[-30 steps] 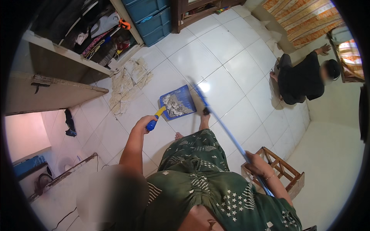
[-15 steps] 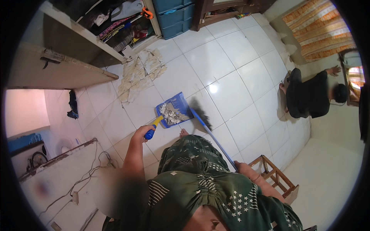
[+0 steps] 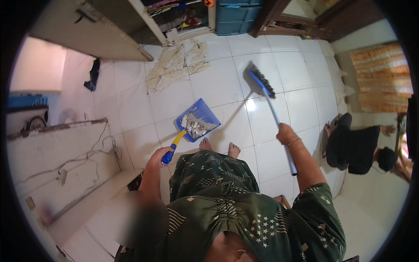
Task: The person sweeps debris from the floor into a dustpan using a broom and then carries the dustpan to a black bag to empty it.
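Observation:
My left hand (image 3: 162,156) is wrapped round the blue end of a dustpan's yellow and blue handle. The blue dustpan (image 3: 210,114) lies in front of my feet, and a heap of pale, crumbly debris (image 3: 194,126) sits in it. In my right hand (image 3: 286,134) is the long pole of a broom (image 3: 260,81); the pole's end sticks out below my fist. Its blue head with dark bristles points away from me, ahead and to the right of the dustpan. The head appears raised, with a shadow on the tiles beside it.
A patch of broken, tan floor (image 3: 179,59) lies ahead, near an open door (image 3: 100,30). Blue drawers (image 3: 238,19) and a wooden cabinet (image 3: 273,19) stand at the far side. Another person in dark clothes (image 3: 355,146) is low by the right wall. Loose cables (image 3: 98,153) hang at left.
My right hand has come forward and up, swinging the broom from beside the dustpan to farther ahead and right. My left hand still grips the dustpan. The view has shifted.

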`<state>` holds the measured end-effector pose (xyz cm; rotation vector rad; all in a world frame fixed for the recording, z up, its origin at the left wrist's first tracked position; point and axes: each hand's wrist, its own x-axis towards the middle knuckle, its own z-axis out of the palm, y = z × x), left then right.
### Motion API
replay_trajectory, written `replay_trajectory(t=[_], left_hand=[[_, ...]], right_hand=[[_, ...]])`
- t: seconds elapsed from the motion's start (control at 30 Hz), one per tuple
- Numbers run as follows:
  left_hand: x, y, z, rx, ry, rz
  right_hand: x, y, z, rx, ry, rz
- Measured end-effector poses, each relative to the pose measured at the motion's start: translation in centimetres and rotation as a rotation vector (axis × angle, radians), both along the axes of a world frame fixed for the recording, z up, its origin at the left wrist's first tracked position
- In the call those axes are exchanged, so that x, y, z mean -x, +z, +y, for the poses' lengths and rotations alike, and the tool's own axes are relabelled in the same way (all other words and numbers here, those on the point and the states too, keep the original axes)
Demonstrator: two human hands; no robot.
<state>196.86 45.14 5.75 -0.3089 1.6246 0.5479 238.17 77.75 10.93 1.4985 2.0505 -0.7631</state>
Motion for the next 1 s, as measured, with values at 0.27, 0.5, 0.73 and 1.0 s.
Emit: replay_trajectory(t=[0.27, 0.5, 0.73, 1.0], left_hand=[[-3.9, 0.8, -1.6, -0.053, 0.149, 0.000], [-5.2, -0.1, -3.9, -0.068, 0.184, -0.018], [-4.8, 0.3, -9.6, -0.052, 0.310, 0.075], [-6.6, 0.9, -11.2, -0.052, 0.423, 0.023]], right_hand=[[3.4, 9.1, -10.9, 0.409, 0.463, 0.169], [-0.2, 20.0, -7.7, 0.399, 0.455, 0.178], [-2.5, 6.7, 5.4, 0.034, 0.271, 0.010], [2.8, 3.1, -3.6, 0.062, 0.603, -0.193]])
